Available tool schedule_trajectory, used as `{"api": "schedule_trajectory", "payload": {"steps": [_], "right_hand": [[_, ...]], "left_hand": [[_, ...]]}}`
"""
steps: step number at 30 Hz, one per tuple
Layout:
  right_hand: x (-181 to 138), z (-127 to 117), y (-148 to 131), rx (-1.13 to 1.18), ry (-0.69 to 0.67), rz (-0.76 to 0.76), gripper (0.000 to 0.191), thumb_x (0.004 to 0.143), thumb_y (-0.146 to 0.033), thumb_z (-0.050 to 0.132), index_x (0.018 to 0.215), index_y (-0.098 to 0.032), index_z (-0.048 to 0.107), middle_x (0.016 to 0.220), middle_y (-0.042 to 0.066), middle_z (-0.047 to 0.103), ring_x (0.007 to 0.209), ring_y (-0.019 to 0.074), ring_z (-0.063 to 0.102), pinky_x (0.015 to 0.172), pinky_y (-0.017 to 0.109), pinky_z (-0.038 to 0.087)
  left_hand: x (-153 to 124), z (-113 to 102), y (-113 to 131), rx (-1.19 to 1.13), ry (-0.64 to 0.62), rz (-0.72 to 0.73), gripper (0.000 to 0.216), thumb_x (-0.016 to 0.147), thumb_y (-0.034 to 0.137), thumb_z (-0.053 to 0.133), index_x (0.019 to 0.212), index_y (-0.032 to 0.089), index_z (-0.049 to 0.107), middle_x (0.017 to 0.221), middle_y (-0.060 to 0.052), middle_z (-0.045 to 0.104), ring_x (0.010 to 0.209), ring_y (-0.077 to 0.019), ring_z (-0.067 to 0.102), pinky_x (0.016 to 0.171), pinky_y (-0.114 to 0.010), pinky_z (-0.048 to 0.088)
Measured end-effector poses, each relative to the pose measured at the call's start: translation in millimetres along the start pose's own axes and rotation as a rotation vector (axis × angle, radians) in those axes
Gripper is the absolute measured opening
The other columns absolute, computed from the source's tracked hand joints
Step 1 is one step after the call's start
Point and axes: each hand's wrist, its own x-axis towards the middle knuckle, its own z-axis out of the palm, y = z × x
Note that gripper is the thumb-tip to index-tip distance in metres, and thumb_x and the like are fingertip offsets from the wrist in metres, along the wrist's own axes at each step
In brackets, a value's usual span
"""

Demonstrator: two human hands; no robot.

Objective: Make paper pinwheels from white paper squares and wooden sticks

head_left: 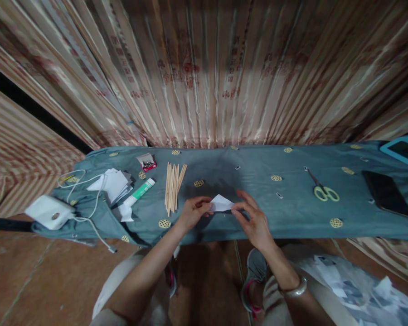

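Observation:
A small piece of white paper (221, 203), folded to a point at the top, is held over the near part of the cloth-covered table. My left hand (194, 213) pinches its left corner between thumb and fingers. At the right corner, the thumb and index finger of my right hand (253, 219) close on the paper, while its other fingers are spread. To the left of my hands lies a bundle of thin wooden sticks (172, 188). Farther left are a green and white glue stick (139, 192) and a stack of white paper pieces (114, 185).
A small red box of metal bits (147, 162) stands behind the glue stick. At left lies a white power bank (51, 212) with cables. Scissors (323, 190), a dark phone (387, 192) and a blue-framed tablet (404, 151) are at right. A plastic bag (363, 290) holds paper scraps.

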Motion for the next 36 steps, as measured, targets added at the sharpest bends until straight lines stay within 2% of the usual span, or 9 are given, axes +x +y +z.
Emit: {"api": "schedule_trajectory", "payload": {"steps": [3, 9, 16, 22, 25, 28, 31, 33, 36], "right_hand": [[0, 0, 1, -0.01, -0.009, -0.005, 0.012, 0.088, -0.031, 0.056, 0.086, -0.024, 0.066, 0.137, 0.01, 0.054, 0.126, 0.0242, 0.053, 0.103, 0.043, 0.043], [-3, -2, 1, -0.022, -0.021, -0.003, 0.011, 0.088, -0.028, 0.055, 0.089, -0.024, 0.065, 0.14, 0.009, 0.051, 0.128, 0.0232, 0.051, 0.104, 0.044, 0.042], [-5, -7, 2, -0.047, -0.029, -0.014, 0.011, 0.089, -0.027, 0.053, 0.091, -0.025, 0.064, 0.141, 0.008, 0.05, 0.129, 0.0227, 0.05, 0.104, 0.044, 0.043], [-5, -14, 6, -0.11, -0.008, -0.032, 0.016, 0.089, -0.029, 0.052, 0.098, -0.026, 0.065, 0.137, 0.007, 0.055, 0.125, 0.0227, 0.054, 0.104, 0.044, 0.044], [6, -41, 22, -0.205, 0.099, 0.012, 0.025, 0.089, -0.033, 0.052, 0.109, -0.024, 0.063, 0.133, 0.01, 0.058, 0.122, 0.0247, 0.056, 0.102, 0.044, 0.045], [27, -90, 51, -0.411, 0.216, 0.175, 0.032, 0.09, -0.03, 0.046, 0.114, -0.017, 0.061, 0.126, 0.016, 0.062, 0.115, 0.0264, 0.06, 0.091, 0.039, 0.052], [50, -140, 81, -0.824, 0.143, 0.486, 0.04, 0.09, -0.021, 0.042, 0.126, -0.009, 0.053, 0.126, 0.021, 0.061, 0.113, 0.0292, 0.061, 0.095, 0.04, 0.047], [61, -163, 96, -0.893, 0.129, 0.561, 0.041, 0.088, -0.018, 0.042, 0.125, -0.004, 0.054, 0.121, 0.027, 0.061, 0.111, 0.0344, 0.061, 0.092, 0.044, 0.046], [72, -178, 108, -0.943, 0.093, 0.628, 0.034, 0.087, -0.015, 0.045, 0.112, 0.001, 0.062, 0.108, 0.031, 0.065, 0.106, 0.037, 0.063, 0.089, 0.044, 0.046]], "left_hand": [[3, 1, -3, 0.001, -0.003, 0.019, 0.045, 0.057, 0.041, 0.081, 0.09, 0.012, 0.07, 0.059, 0.001, 0.064, 0.056, -0.0131, 0.059, 0.055, -0.024, 0.047], [5, 5, -3, -0.026, -0.024, 0.043, 0.045, 0.055, 0.033, 0.082, 0.092, 0.013, 0.068, 0.065, 0.001, 0.067, 0.06, -0.0129, 0.059, 0.063, -0.025, 0.047], [8, 10, -2, -0.027, -0.025, 0.049, 0.044, 0.053, 0.032, 0.081, 0.091, 0.013, 0.067, 0.061, 0.003, 0.063, 0.057, -0.0113, 0.055, 0.057, -0.022, 0.042], [10, 13, 3, 0.0, 0.028, 0.06, 0.039, 0.055, 0.033, 0.078, 0.088, 0.013, 0.069, 0.072, -0.001, 0.07, 0.063, -0.0147, 0.06, 0.06, -0.025, 0.045], [12, 14, 7, 0.001, 0.089, 0.067, 0.038, 0.054, 0.034, 0.078, 0.085, 0.013, 0.069, 0.071, 0.0, 0.069, 0.062, -0.0149, 0.06, 0.06, -0.025, 0.046], [13, 15, 9, -0.01, 0.124, 0.062, 0.04, 0.052, 0.034, 0.078, 0.085, 0.014, 0.069, 0.071, 0.0, 0.069, 0.062, -0.0154, 0.06, 0.06, -0.026, 0.046], [12, 16, 11, -0.038, 0.132, 0.066, 0.044, 0.051, 0.035, 0.078, 0.089, 0.013, 0.069, 0.074, -0.002, 0.07, 0.063, -0.0163, 0.061, 0.061, -0.027, 0.047], [11, 15, 12, -0.043, 0.133, 0.074, 0.045, 0.052, 0.036, 0.079, 0.089, 0.013, 0.069, 0.076, -0.003, 0.071, 0.065, -0.017, 0.061, 0.062, -0.027, 0.048], [9, 12, 13, -0.022, 0.141, 0.079, 0.047, 0.052, 0.038, 0.079, 0.09, 0.012, 0.07, 0.081, -0.005, 0.072, 0.068, -0.0188, 0.063, 0.064, -0.028, 0.049]]}}
